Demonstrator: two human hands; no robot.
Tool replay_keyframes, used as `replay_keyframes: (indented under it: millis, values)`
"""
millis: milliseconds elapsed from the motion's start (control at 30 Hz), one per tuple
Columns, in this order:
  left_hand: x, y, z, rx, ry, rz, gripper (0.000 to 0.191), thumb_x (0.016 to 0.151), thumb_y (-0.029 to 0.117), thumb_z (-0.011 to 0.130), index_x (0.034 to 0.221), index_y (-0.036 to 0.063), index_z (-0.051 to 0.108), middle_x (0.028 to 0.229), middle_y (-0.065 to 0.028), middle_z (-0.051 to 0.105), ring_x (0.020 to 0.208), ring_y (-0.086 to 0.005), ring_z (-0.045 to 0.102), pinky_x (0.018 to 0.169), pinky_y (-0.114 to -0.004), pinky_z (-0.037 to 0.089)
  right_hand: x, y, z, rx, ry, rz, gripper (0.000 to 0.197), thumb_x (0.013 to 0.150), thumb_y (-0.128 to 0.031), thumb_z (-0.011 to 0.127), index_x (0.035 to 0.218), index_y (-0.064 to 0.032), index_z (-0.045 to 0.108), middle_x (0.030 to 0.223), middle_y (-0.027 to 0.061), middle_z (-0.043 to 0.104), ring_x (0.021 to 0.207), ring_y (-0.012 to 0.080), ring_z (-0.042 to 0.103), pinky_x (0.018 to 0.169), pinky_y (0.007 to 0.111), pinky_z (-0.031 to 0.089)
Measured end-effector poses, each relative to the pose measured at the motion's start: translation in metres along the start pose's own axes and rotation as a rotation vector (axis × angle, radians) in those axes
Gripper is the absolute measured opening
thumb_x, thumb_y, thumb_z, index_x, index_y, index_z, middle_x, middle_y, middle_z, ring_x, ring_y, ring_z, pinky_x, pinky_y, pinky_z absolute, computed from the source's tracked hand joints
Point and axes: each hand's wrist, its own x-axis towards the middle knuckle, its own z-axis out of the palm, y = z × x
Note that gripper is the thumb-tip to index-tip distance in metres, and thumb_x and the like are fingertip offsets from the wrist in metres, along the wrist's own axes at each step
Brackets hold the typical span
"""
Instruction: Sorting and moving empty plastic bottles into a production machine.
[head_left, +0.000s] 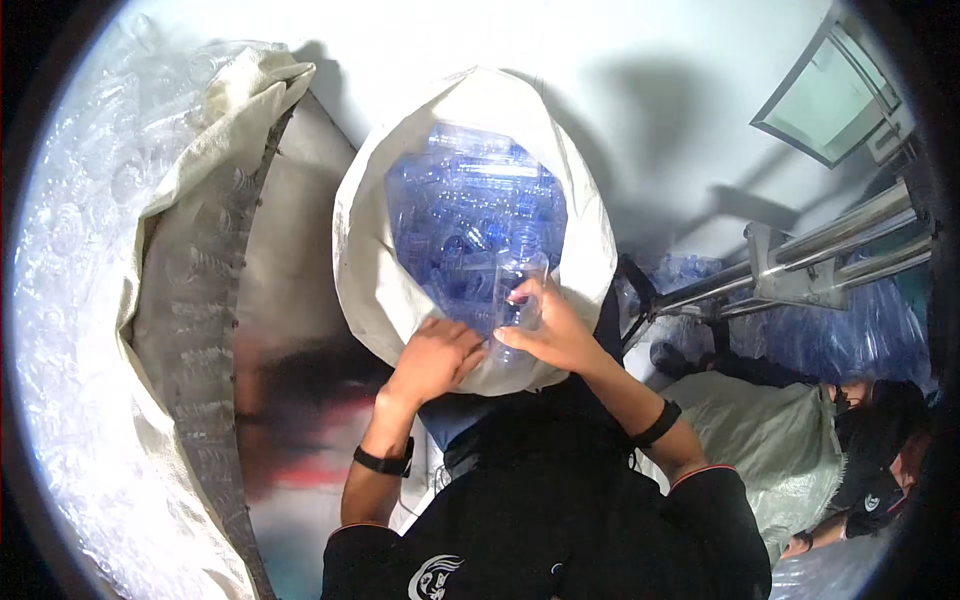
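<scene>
In front of me stands a white woven sack, its mouth wide and its rim rolled outward. Clear, bluish plastic bottles fill the inside. My right hand grips a transparent plastic bottle between thumb and fingers, with the bottle's neck pointing away from me into the sack. Just left of it, my left hand lies over the near rim with curled fingers, close to the bottle's lower end. Whether those fingers pinch the sack's fabric is hidden.
A large heap of clear bottles lies left behind a mesh panel draped with woven cloth. At right are metal rails, bagged bottles, another woven sack and another person. A white wall rises ahead.
</scene>
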Motion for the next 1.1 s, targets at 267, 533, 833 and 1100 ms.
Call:
replay_keyframes:
  millis: [267, 533, 833, 1100]
  values:
    - [-0.070, 0.004, 0.011, -0.063, -0.037, -0.383, 0.014, 0.089, 0.017, 0.059, 0.097, 0.0065, 0.057, 0.078, -0.0182, 0.065, 0.078, -0.0381, 0.066, 0.065, -0.050, 0.051, -0.056, 0.020, 0.011, -0.354, -0.085, 0.043, 0.067, 0.070, -0.036, 0.081, 0.118, 0.0013, 0.052, 0.130, 0.0251, 0.047, 0.124, 0.0364, 0.045, 0.104, 0.043, 0.036]
    - [-0.022, -0.013, 0.015, 0.281, 0.151, -0.458, 0.055, 0.087, 0.009, 0.055, 0.141, 0.0101, 0.044, 0.131, -0.0208, 0.051, 0.118, -0.0382, 0.053, 0.096, -0.046, 0.046, -0.074, 0.041, 0.008, -0.057, 0.051, 0.299, 0.078, 0.073, -0.034, 0.080, 0.134, -0.0003, 0.045, 0.122, 0.0171, 0.056, 0.114, 0.0290, 0.053, 0.099, 0.041, 0.041]
    - [0.012, 0.002, -0.008, 0.171, -0.098, -0.329, 0.068, 0.081, 0.014, 0.066, 0.144, 0.0121, 0.041, 0.143, -0.0168, 0.044, 0.136, -0.0329, 0.038, 0.109, -0.050, 0.034, -0.048, 0.063, -0.002, 0.572, 0.351, 0.468, 0.060, 0.085, -0.033, 0.073, 0.131, -0.0002, 0.052, 0.122, 0.0124, 0.059, 0.111, 0.0229, 0.056, 0.097, 0.036, 0.044]
    - [0.014, -0.001, 0.027, 0.311, -0.048, -0.308, 0.072, 0.077, 0.026, 0.076, 0.140, 0.0131, 0.044, 0.143, -0.0134, 0.045, 0.138, -0.0316, 0.035, 0.108, -0.053, 0.034, 0.007, 0.106, 0.034, 0.652, 0.356, 0.602, 0.054, 0.086, -0.046, 0.069, 0.118, -0.0034, 0.068, 0.116, 0.0122, 0.065, 0.109, 0.0209, 0.057, 0.093, 0.035, 0.045]
